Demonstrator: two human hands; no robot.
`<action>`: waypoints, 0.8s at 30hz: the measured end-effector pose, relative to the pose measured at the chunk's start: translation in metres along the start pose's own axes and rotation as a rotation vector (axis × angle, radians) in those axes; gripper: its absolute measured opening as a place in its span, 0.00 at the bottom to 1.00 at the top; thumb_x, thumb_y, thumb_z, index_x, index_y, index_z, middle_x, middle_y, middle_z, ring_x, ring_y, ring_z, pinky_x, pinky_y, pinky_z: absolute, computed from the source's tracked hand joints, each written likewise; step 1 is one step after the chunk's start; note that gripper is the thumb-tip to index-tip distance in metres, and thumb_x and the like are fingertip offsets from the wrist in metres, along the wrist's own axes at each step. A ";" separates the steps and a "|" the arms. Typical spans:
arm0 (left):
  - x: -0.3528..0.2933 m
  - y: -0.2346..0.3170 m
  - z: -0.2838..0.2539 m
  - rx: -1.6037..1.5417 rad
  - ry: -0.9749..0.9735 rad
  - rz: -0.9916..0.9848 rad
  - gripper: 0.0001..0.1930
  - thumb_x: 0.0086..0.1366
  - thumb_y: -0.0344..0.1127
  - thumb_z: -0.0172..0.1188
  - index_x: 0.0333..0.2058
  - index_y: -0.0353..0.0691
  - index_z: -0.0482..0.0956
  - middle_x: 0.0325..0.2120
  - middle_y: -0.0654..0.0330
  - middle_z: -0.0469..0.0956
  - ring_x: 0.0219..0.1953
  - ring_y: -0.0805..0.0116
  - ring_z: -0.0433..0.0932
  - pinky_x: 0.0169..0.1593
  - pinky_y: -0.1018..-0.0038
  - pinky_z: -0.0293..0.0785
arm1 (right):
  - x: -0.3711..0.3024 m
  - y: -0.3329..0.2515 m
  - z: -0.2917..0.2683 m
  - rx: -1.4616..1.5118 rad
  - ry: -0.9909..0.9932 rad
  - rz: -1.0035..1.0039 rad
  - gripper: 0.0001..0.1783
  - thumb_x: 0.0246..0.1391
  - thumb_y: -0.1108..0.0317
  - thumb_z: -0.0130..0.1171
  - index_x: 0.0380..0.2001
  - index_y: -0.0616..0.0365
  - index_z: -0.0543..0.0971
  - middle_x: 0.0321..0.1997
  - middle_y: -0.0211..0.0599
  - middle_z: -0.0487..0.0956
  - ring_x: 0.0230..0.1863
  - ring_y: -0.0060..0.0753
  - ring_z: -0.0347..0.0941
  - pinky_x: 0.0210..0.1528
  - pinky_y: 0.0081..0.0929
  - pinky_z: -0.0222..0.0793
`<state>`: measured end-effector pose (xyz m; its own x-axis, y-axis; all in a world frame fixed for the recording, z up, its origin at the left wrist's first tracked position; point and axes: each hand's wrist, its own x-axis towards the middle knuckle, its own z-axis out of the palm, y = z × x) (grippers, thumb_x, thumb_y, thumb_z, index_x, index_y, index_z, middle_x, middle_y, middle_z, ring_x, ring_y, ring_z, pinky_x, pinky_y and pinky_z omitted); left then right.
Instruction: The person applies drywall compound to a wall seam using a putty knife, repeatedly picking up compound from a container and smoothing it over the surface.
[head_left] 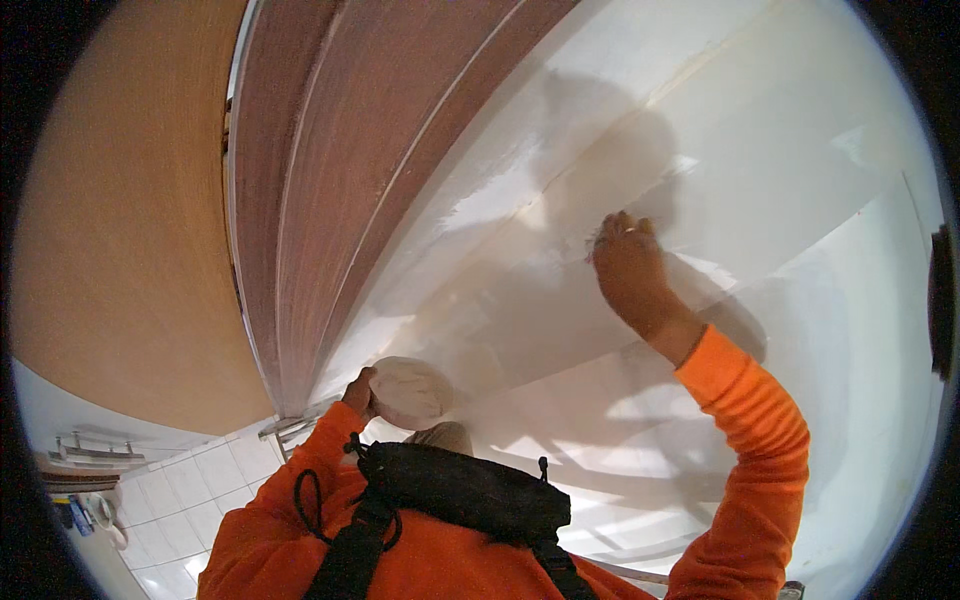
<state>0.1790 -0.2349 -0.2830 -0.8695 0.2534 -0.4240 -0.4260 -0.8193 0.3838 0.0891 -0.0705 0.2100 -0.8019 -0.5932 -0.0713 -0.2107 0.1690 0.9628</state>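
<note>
My left hand (360, 392) is low in front of my body, its fingers closed at the rim of a round bowl (410, 393) with an off-white, paste-like mass in it. My right hand (632, 270) is raised at the white wall (560, 310), fingers curled in and close to the surface. A small dark edge shows beside its fingertips; what they hold, if anything, I cannot make out. The wall has uneven whitish patches and a thin yellowish seam line (540, 198). Shadows of my head and arm fall across it.
A dark brown wooden door frame (350, 150) rises left of the wall, with a light brown door (130, 220) beyond it. White floor tiles (190, 490) and several small items (90, 515) lie at the lower left. A black pouch (465, 490) is strapped to my chest.
</note>
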 end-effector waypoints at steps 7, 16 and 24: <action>-0.015 0.000 0.000 -0.007 0.048 0.032 0.26 0.67 0.52 0.47 0.56 0.38 0.68 0.51 0.49 0.74 0.51 0.49 0.75 0.52 0.50 0.74 | 0.034 0.163 -0.042 -0.041 0.420 0.614 0.17 0.55 0.72 0.49 0.48 0.57 0.74 0.49 0.44 0.75 0.49 0.48 0.73 0.44 0.42 0.75; -0.031 0.007 -0.015 -0.003 0.197 0.085 0.26 0.67 0.52 0.47 0.54 0.38 0.70 0.48 0.50 0.75 0.47 0.52 0.78 0.48 0.54 0.77 | 0.102 0.098 0.042 -0.061 0.298 0.590 0.18 0.57 0.66 0.48 0.46 0.66 0.76 0.53 0.53 0.71 0.56 0.55 0.68 0.48 0.53 0.71; -0.015 -0.006 -0.069 0.075 0.264 0.086 0.29 0.63 0.58 0.49 0.49 0.38 0.75 0.39 0.53 0.80 0.36 0.59 0.82 0.36 0.61 0.81 | 0.113 -0.119 0.094 0.412 0.313 0.499 0.25 0.51 0.71 0.53 0.52 0.78 0.71 0.60 0.65 0.64 0.57 0.56 0.66 0.51 0.49 0.71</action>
<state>0.2123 -0.2694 -0.3353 -0.8120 0.0337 -0.5826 -0.3795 -0.7889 0.4833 -0.0292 -0.0835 0.0625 -0.6727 -0.5550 0.4893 -0.1042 0.7258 0.6799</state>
